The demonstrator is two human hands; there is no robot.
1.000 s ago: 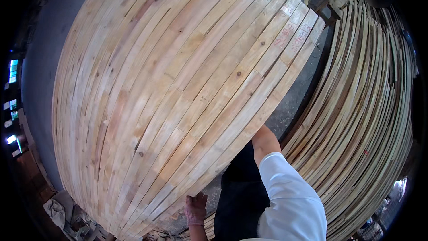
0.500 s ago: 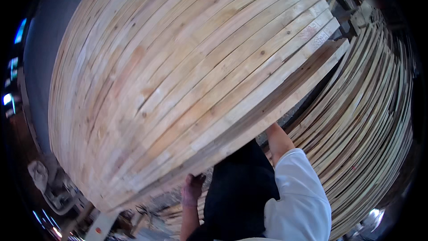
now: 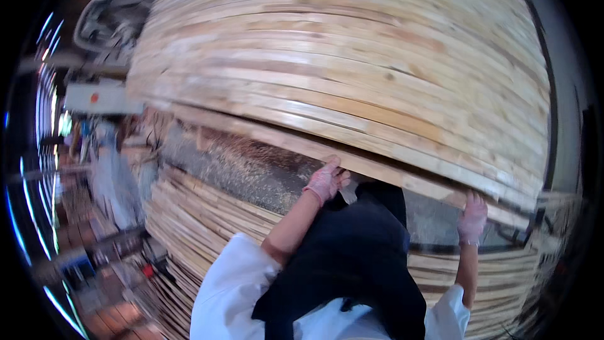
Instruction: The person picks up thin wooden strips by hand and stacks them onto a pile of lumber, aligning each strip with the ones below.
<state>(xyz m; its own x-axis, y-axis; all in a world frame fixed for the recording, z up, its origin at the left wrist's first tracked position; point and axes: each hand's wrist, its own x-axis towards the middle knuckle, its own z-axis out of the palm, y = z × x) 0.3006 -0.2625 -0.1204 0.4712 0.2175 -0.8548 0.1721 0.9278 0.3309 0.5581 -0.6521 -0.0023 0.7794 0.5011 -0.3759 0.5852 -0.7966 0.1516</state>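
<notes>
Both gloved hands hold a big bundle of long pale wooden slats (image 3: 352, 82) from beneath: left hand (image 3: 325, 181) near its middle, right hand (image 3: 472, 217) farther right, each grip closed on the lowest slat.

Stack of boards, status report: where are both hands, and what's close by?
Left hand and right hand, both gloved, grip the lower edge of the lifted stack of boards. Second board pile and sawdust-covered floor beneath.

The boards (image 3: 352, 82) now lie crosswise instead of slanting. Both hands grip their near edge: left hand (image 3: 326, 181) has come up, right hand (image 3: 472, 217) shows, hidden before.
</notes>
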